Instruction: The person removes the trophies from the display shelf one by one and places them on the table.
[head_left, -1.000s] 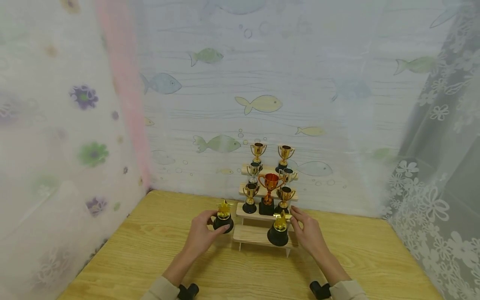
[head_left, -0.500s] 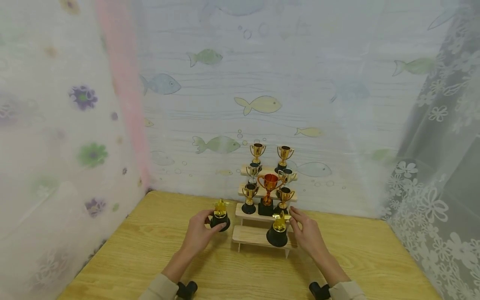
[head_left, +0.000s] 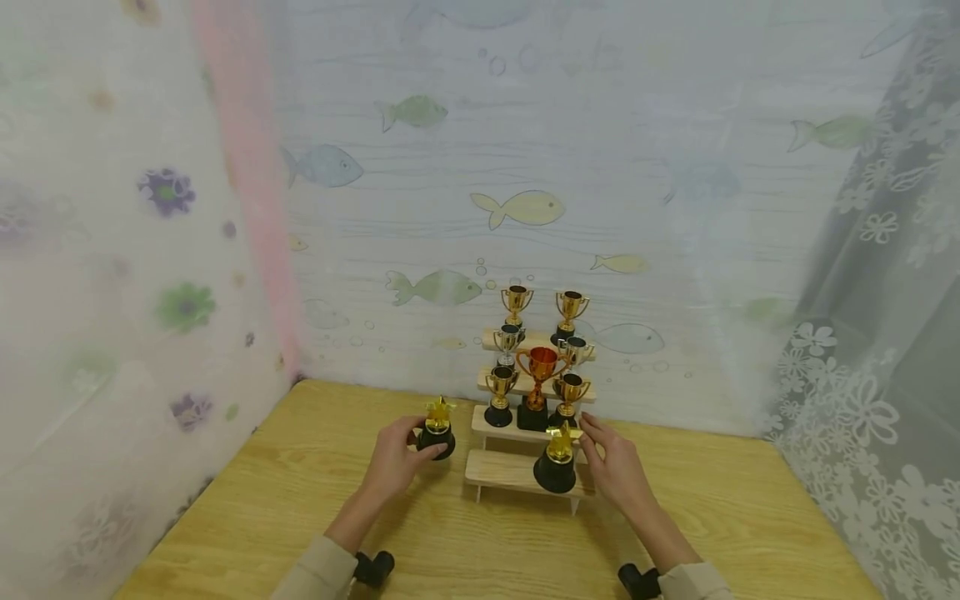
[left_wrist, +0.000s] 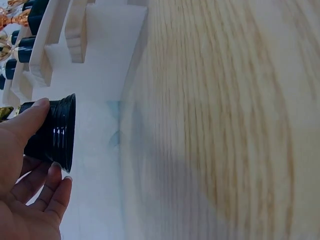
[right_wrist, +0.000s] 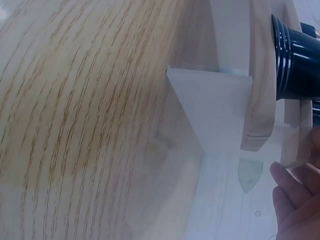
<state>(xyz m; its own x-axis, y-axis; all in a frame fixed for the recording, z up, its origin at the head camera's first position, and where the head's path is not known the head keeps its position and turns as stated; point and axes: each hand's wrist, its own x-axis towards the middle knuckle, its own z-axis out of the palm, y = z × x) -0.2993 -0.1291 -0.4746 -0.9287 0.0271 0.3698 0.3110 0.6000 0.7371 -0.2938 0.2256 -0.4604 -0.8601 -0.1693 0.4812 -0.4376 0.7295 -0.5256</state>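
In the head view my left hand (head_left: 393,460) pinches a gold star trophy (head_left: 436,433) by its black base, left of the wooden tiered stand (head_left: 498,469). The left wrist view shows the trophy's base (left_wrist: 57,132) lifted clear of the tabletop, thumb on one side and fingers on the other. A second star trophy (head_left: 555,472) stands upright on the right part of the lowest tier. My right hand (head_left: 617,468) is at the stand's right side, thumb and forefinger gripping the end of the tier above; the exact contact is partly hidden in the right wrist view.
Higher tiers carry an orange-red cup trophy (head_left: 536,375), gold cup trophies (head_left: 572,308) and silver ones (head_left: 507,340). The wood-grain table (head_left: 322,467) ends at a fish-patterned curtain (head_left: 420,208) behind and a lace curtain (head_left: 870,400) on the right.
My left hand has drifted slightly left and away from the stand, the star trophy in its grasp. The right hand and the trophy on the lowest tier have stayed where they were.
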